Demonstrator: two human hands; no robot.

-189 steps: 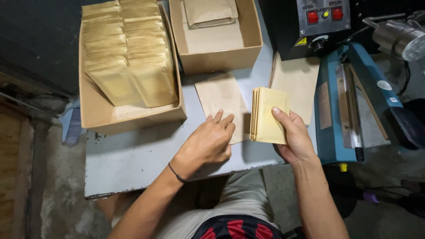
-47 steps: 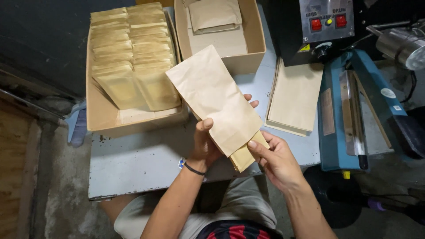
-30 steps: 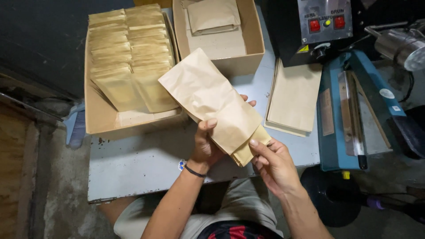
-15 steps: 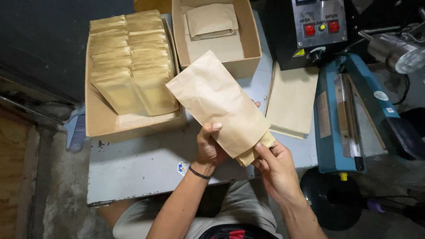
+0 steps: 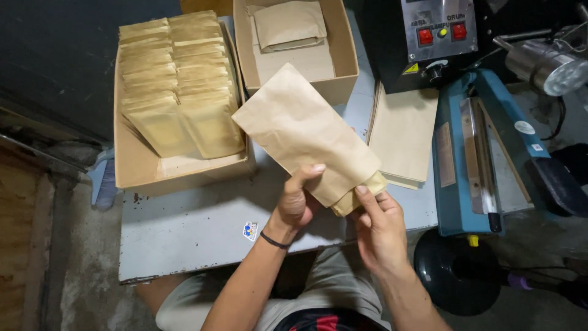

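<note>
The left hand (image 5: pixel 297 202) holds a large brown paper pouch (image 5: pixel 303 132) near its lower end, the thumb pressed flat on the front face and the other fingers curled out of sight behind it, so the grip is closed on the paper. The pouch is lifted off the grey worktop (image 5: pixel 190 230) and slants up and away to the left, its far end over the gap between two cardboard boxes. The right hand (image 5: pixel 380 227) meets the pouch's lower end, where a small stack of yellowish packets (image 5: pixel 361 195) pokes out of the opening. The right forefinger and thumb are drawn narrow, pinching that stack at the mouth of the pouch; the remaining fingers (image 5: pixel 392 205) lie loosely beside it.

To the left stands a wide cardboard box (image 5: pixel 138 165) packed with two rows of overlapping tan pouches (image 5: pixel 177 92). Behind the held pouch, a smaller cardboard box (image 5: pixel 343 61) holds a folded brown bag (image 5: pixel 288 24). A flat pile of brown pouches (image 5: pixel 401 135) lies on the worktop just right of the hands, next to a blue heat sealer (image 5: pixel 465 159).
</note>
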